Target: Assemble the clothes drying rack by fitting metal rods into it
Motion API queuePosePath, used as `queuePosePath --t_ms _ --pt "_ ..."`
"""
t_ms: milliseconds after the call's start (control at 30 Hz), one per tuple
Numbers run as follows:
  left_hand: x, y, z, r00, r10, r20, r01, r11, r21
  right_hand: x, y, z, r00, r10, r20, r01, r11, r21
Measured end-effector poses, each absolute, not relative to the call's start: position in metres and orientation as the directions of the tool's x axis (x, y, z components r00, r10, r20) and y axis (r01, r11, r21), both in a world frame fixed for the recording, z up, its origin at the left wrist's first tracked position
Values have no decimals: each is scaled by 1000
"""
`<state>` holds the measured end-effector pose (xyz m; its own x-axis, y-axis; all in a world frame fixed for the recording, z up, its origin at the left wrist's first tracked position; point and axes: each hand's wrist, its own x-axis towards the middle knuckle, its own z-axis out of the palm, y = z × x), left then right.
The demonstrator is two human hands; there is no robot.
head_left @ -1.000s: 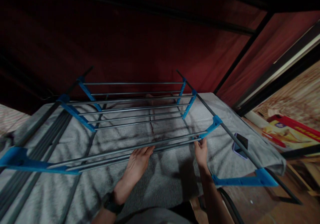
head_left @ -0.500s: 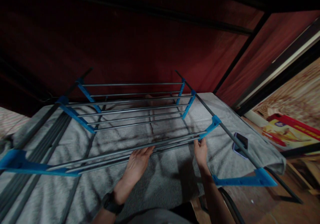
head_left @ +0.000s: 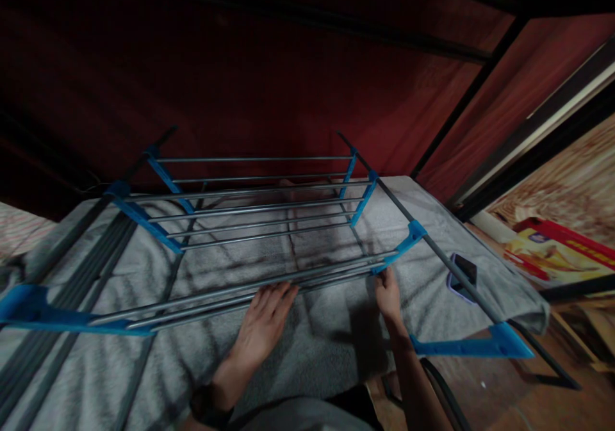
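A metal drying rack (head_left: 259, 216) with grey rods and blue plastic brackets stands over a grey towel (head_left: 312, 354) spread below it. My left hand (head_left: 263, 323) lies palm down on the towel, fingers stretched out, fingertips touching the nearest rods. My right hand (head_left: 387, 294) reaches up to the right end of those rods beside a blue bracket (head_left: 402, 246), its fingers curled at the rod ends. A dark watch band (head_left: 207, 406) shows on my left wrist.
A dark phone in a pale case (head_left: 462, 276) lies on the towel at the right, under the rack's side bar. A red and yellow box (head_left: 552, 255) sits at the far right. A dark red wall (head_left: 269, 79) closes the back.
My left hand has slid slightly back toward me on the towel, fingers still at the rods. My right hand stays at the rod ends. The rack has barely shifted.
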<state>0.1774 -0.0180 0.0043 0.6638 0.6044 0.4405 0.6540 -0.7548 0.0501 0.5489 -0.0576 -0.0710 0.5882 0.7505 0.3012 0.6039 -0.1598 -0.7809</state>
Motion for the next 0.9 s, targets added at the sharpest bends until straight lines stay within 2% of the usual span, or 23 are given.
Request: queuePosePath --t_ms 100,267,433,600,900 --pt "178 -31 -15 721 566 400 592 -803 70 549 -61 -79 627 737 250 571 -216 -792" --pt "197 -18 -42 590 777 220 757 -627 185 543 -61 -76 653 720 237 562 -250 -788" --pt "206 3 -41 551 834 35 802 -541 254 537 -58 -75 682 681 265 564 -260 -784" --pt "206 4 -32 538 843 15 803 -518 295 529 -53 -81 725 617 307 566 -279 -776" --pt "208 6 -24 536 842 -52 816 -502 285 522 -50 -75 737 578 352 581 -273 -767"
